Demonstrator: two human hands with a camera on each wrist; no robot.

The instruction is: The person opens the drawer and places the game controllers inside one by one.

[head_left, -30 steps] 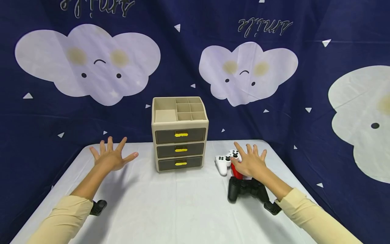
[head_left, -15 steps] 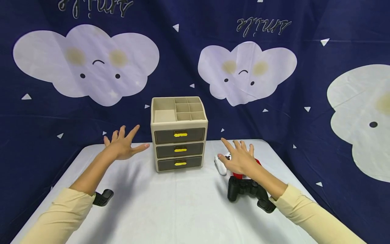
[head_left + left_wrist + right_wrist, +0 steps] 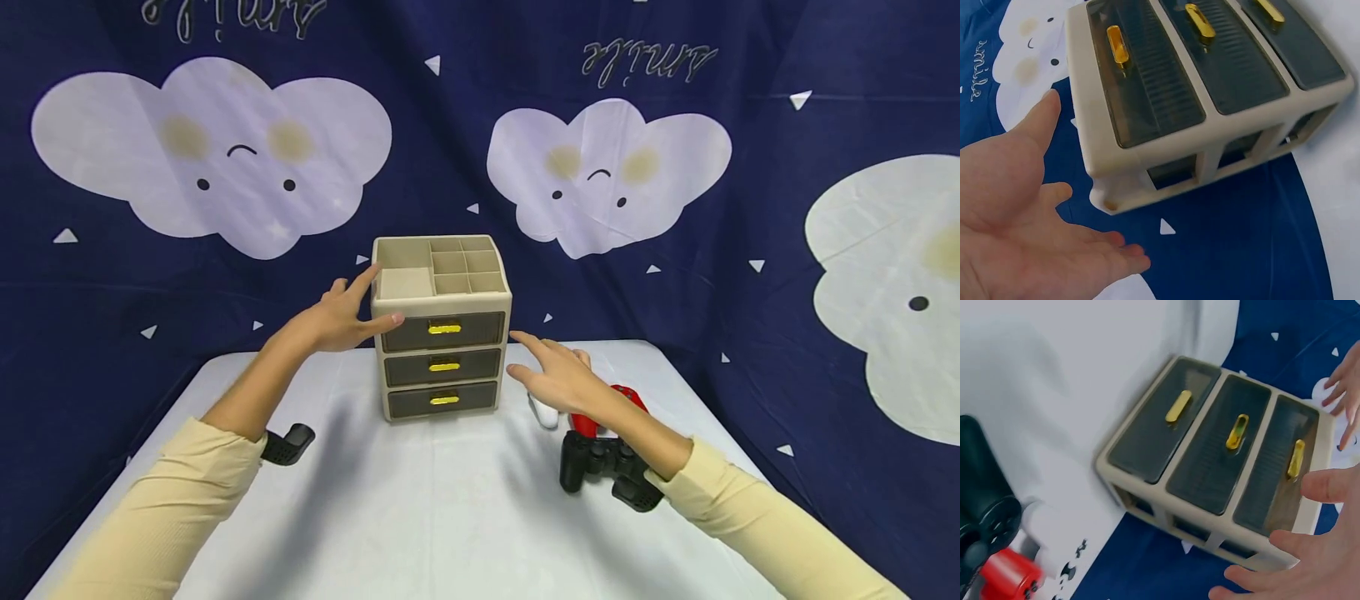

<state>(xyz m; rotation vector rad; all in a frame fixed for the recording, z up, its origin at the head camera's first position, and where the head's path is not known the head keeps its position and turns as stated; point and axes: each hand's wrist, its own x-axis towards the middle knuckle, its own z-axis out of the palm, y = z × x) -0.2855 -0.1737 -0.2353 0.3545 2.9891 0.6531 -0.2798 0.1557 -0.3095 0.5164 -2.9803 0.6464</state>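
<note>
A beige desk organizer [image 3: 405,372] stands upright at the back of the table, with three dark drawers with gold handles and divided compartments on top. My left hand [image 3: 333,323] is raised at its upper left side, fingers extended and thumb spread in front of the top drawer; the left wrist view shows a gap to the casing. On the other side hovers my right hand [image 3: 561,379], fingers spread toward the organizer's right side [image 3: 1207,537], holding nothing. Beneath my right hand and forearm lie a white game controller [image 3: 544,413], a red one [image 3: 585,426] and a black one [image 3: 573,463], each partly hidden.
The table has a white cloth [image 3: 435,508]. Behind and around it hangs a dark blue curtain [image 3: 450,125] with cloud prints. A black wrist-worn device [image 3: 288,444] sits on the left forearm, and another wrist device [image 3: 636,493] on the right.
Both hands have moved inward to the organizer: the left to the right and up, the right to the left, off the controllers. Organizer and controllers have stayed put.
</note>
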